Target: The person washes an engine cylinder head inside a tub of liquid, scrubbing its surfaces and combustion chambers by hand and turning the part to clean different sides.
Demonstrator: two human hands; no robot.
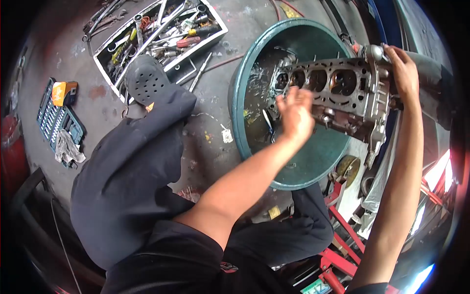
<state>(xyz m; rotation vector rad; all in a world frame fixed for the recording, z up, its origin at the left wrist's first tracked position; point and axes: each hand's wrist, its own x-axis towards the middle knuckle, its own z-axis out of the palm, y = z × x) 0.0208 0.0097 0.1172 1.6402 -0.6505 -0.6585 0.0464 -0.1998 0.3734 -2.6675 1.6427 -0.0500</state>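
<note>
A bare metal engine block, with a row of round cylinder bores along its flat face, lies tilted over the right side of a green tub. My right hand grips the block's outer end, fingers hooked over its top edge. Close to the lower edge of the bored face is my left hand, blurred by motion. Its thumb and fingers look apart, with nothing visible in them; whether they touch the metal I cannot tell. Dark, wet-looking liquid lies in the tub, where a slim white-and-blue handled object rests.
A white-rimmed toolbox full of wrenches and screwdrivers stands beside my shoe. An opened socket set with a rag lies at left. Red metal bars stand at lower right. A screwdriver lies on the floor.
</note>
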